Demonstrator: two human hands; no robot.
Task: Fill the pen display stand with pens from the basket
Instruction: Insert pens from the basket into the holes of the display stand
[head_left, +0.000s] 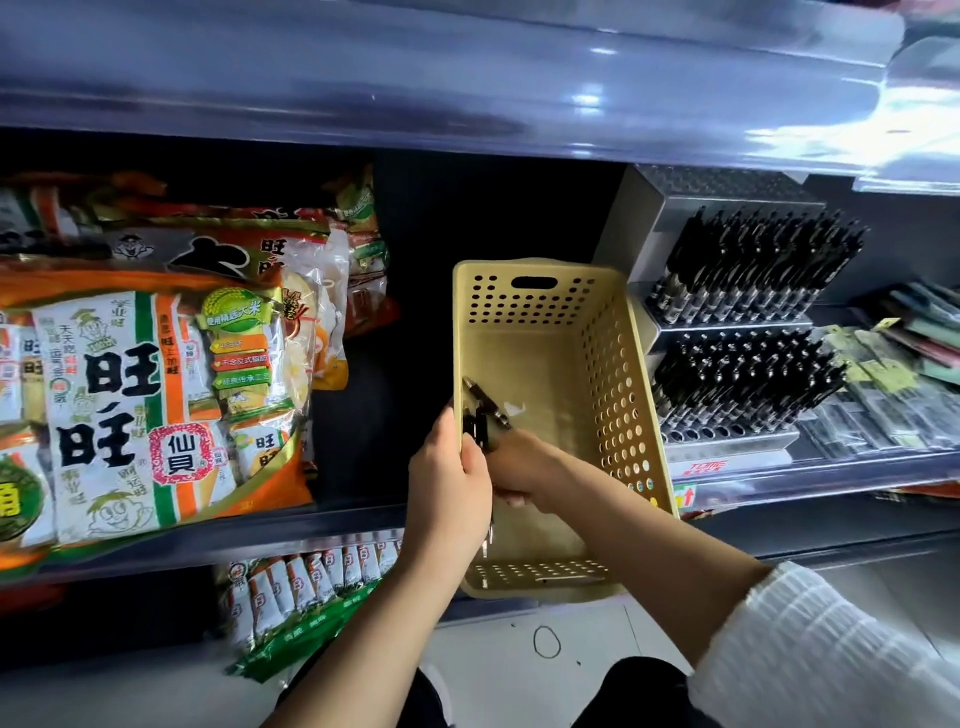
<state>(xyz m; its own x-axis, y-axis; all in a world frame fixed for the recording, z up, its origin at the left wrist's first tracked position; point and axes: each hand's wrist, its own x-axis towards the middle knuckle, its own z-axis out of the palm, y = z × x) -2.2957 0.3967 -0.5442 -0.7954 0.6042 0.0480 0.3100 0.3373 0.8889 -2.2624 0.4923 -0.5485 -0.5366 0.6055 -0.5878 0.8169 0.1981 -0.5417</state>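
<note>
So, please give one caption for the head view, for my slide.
Left hand grips the tan basket while the right hand holds black pens inside it, beside the pen display stand.

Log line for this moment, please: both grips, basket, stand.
left grip: holds basket rim | right grip: holds black pens inside basket | display stand: two tiers stocked, some front holes empty
</note>
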